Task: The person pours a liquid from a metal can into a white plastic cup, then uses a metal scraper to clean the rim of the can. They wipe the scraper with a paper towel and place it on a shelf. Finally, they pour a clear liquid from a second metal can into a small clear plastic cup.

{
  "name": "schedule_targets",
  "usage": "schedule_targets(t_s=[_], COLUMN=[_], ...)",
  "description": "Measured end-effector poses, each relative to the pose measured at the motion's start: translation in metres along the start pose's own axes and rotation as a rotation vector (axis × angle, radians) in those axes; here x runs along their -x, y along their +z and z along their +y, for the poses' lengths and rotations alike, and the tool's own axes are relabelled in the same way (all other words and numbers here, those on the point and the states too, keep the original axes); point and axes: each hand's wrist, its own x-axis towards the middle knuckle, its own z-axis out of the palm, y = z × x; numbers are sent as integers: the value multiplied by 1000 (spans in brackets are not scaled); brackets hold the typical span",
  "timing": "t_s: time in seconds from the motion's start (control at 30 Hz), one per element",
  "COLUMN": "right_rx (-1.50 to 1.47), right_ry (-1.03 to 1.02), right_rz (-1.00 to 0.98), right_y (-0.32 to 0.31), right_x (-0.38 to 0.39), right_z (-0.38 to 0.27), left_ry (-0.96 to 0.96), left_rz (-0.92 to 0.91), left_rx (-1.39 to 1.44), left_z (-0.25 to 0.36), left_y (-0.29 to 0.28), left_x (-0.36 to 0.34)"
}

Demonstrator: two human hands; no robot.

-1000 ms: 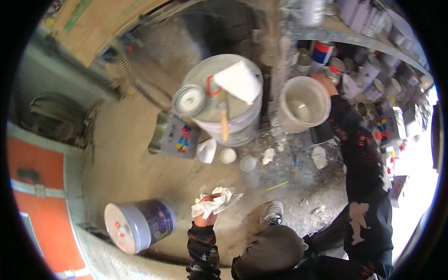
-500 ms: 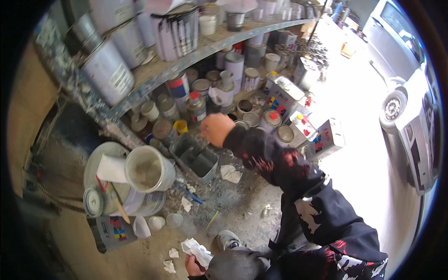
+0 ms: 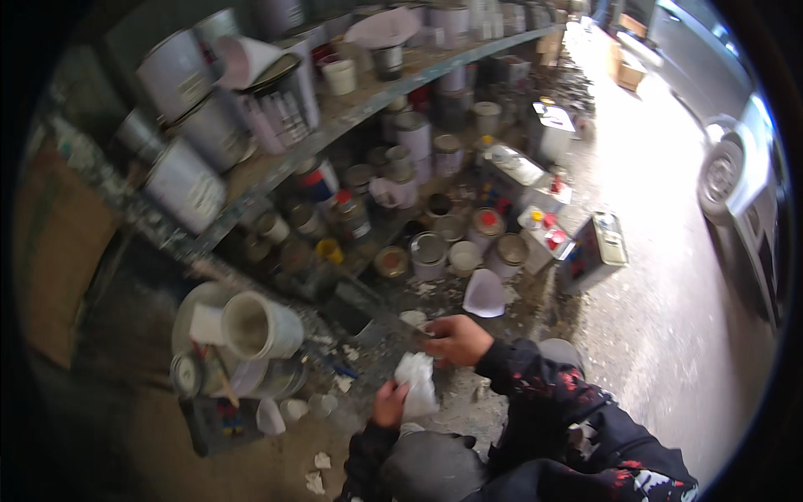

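Pinching a grey strip [image 3: 391, 317], right hand [image 3: 458, 340] angles it forward-left. Left hand [image 3: 388, 405] clutches white paper [image 3: 417, 388] — near the strip's held end

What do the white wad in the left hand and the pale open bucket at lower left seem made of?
White wad in the left hand: probably matt tissue or thin cloth, from its soft creases; which is unclear. Pale open bucket: likely dull plastic, judging by its thick rim and smooth wall.
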Motion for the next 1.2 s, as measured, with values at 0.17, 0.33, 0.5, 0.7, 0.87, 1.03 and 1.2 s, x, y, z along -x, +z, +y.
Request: schedule_targets(t_s=[0.17,0.33,0.5,0.7,0.87,1.03,1.2], right_rx=[-69,-38,-103,-220,-167,-101,-54], right_ry=[62,150,190,179,189,146,191], right_rz=[-121,-216,-269,-329,-307,-255,-210], right_y=[-8,-11,-5,8,16,23,26], right_x=[15,25,29,27,27,29,30], right_z=[15,16,18,24,22,21,17], left_ry=[-83,-74,150,265,217,294,199], left_rz=[-132,-210,-395,-258,-356,-503,-172], left_rx=[687,1103,1232,1138,1060,1309,994], left_z=[31,54,53,39,17,18,51], left_y=[22,13,16,29,16,16,36], left_x=[-61,-61,-26,-19,-40,-49,-22])
